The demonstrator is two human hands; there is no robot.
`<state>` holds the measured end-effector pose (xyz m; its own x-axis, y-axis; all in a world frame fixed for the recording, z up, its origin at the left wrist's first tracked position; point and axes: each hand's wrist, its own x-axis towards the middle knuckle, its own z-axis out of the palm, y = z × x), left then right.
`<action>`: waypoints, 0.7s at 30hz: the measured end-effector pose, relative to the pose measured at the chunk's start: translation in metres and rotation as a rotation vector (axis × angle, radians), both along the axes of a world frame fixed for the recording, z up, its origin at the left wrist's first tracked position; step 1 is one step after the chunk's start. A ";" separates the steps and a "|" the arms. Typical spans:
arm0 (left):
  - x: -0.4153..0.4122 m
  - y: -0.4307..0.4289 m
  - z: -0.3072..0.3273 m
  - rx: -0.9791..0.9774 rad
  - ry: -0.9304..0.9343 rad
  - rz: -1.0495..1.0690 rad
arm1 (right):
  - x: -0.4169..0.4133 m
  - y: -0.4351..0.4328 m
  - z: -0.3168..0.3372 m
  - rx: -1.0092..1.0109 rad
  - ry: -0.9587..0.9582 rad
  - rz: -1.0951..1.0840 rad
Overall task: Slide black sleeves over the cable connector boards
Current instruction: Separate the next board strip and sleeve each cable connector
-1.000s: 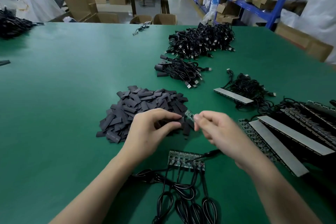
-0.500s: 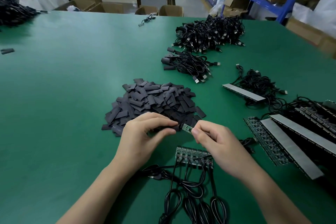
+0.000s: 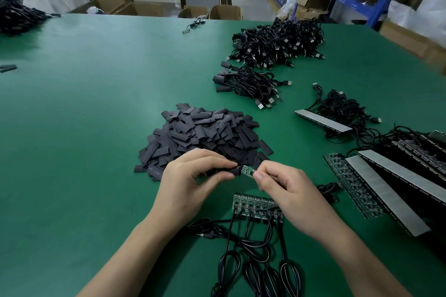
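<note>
Fingers of the left hand (image 3: pixel 193 176) pinched a black sleeve (image 3: pixel 234 171), its mouth at the board (image 3: pixel 247 171) clamped by the right hand (image 3: pixel 287 185), aligned for sliding on.

Bright, even overhead indoor light. Pale sheen on the green table (image 3: pixel 101 60) in the upper left. Soft shadow beneath the left hand (image 3: pixel 190 181). Centre sharp; wide-angle bowing at edges; shelving (image 3: pixel 350 0) upper right smeared, blurry.
</note>
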<state>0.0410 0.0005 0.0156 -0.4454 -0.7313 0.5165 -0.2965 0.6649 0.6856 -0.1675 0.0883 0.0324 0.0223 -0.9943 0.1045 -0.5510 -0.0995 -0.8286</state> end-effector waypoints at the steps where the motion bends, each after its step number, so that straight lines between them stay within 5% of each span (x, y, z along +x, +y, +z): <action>1: 0.000 0.000 0.000 -0.003 -0.003 0.000 | 0.000 0.000 0.000 0.001 0.000 0.001; 21: 0.000 0.001 -0.003 -0.362 -0.267 -0.074 | 0.002 0.001 -0.009 0.029 0.170 0.004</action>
<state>0.0411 0.0019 0.0121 -0.6422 -0.4862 0.5926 -0.3742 0.8736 0.3111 -0.1655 0.0894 0.0230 0.0409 -0.9967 0.0706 -0.6830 -0.0794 -0.7261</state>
